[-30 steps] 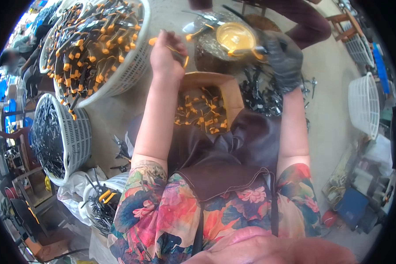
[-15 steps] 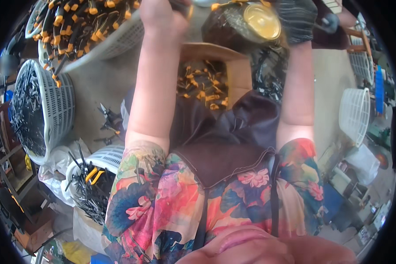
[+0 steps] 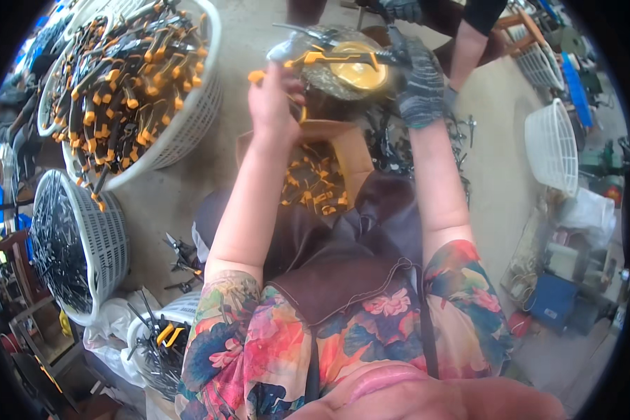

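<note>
My right hand [image 3: 421, 87], in a grey striped knit glove, is closed round the dark end of a hand tool with black-and-orange handles [image 3: 336, 59], which looks like pliers. The handles point left, over a round yellow metal plate [image 3: 362, 75] on a dark, rough block [image 3: 322, 87]. Left of the block, my bare left hand [image 3: 273, 101] has curled fingers round an orange-tipped handle piece [image 3: 257, 75]; blur and fingers hide most of it. Below my hands, between my knees, an open cardboard box [image 3: 353, 150] contains several black-and-orange handles [image 3: 315, 178].
At left stands a large white basket [image 3: 168, 143] heaped with black-and-orange handled tools; below it are a basket of dark metal parts [image 3: 108, 238] and a smaller one [image 3: 154, 350]. Loose tools [image 3: 182, 255] lie on the floor. Another person's arm [image 3: 469, 52] reaches in at top right, near a white basket [image 3: 553, 150].
The view has tilted, so the baskets and box appear lower. My left hand now shows whole beside the block, and the tool in my right hand now extends left over the yellow plate.
</note>
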`<state>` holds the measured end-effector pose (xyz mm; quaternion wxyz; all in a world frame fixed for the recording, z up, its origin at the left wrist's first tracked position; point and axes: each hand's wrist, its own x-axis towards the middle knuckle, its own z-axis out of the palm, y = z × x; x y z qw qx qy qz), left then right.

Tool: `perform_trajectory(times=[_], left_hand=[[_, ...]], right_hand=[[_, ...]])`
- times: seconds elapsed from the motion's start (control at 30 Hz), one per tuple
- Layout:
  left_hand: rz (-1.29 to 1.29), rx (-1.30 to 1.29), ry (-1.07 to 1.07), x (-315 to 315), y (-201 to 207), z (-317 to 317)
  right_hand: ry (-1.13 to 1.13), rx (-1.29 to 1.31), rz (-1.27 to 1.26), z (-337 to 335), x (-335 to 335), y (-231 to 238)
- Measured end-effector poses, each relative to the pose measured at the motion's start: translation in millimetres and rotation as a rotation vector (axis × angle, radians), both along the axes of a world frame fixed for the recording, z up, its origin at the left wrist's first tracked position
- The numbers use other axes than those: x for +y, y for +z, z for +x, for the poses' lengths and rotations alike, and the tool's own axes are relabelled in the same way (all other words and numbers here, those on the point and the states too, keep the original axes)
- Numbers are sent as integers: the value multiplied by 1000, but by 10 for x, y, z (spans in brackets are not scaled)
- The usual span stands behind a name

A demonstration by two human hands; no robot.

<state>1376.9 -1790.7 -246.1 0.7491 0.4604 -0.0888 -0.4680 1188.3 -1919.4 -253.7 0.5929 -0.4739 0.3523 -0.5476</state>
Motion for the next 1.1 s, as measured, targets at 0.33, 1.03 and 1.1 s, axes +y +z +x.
perform_trajectory(times=[0.33, 1.03, 1.1], left_hand=[[-359, -44, -244, -87, -102, -386], [21, 71, -279, -288, -346, -324], [34, 229, -259, -339, -553, -270]], right_hand=[[447, -307, 122, -486, 262, 89], [47, 911, -400, -837, -6, -158], [67, 832, -340, -830, -20, -157]])
